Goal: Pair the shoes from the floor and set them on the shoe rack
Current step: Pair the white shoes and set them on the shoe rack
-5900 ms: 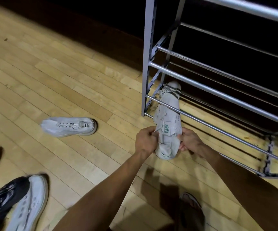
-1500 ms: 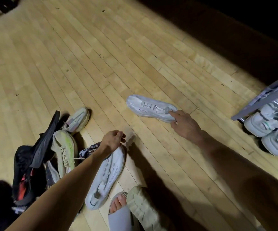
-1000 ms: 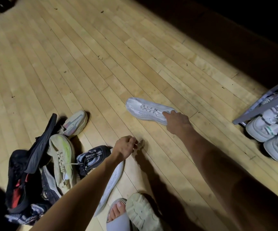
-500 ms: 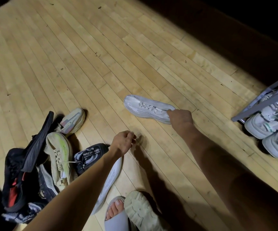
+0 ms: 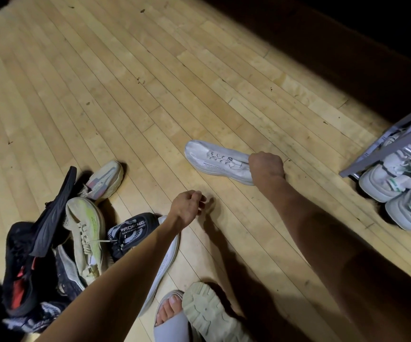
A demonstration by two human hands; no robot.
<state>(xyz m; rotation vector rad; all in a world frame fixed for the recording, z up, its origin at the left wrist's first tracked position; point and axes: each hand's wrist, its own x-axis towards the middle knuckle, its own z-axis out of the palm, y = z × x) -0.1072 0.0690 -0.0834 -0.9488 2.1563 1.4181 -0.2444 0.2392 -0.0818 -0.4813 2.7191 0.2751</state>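
"PAORENG" lettering marks black shoe (image 5: 131, 229) beside left hand (image 5: 187, 208)

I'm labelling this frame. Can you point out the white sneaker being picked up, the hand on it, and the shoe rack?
white sneaker (image 5: 214, 157): head view, laced upper.
right hand (image 5: 266, 166): head view, back of hand.
shoe rack (image 5: 387, 149): head view, grey frame bar.

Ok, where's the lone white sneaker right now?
In the head view the white sneaker is right of centre on the wood floor, its heel gripped by the right hand, between the shoe pile and the rack.
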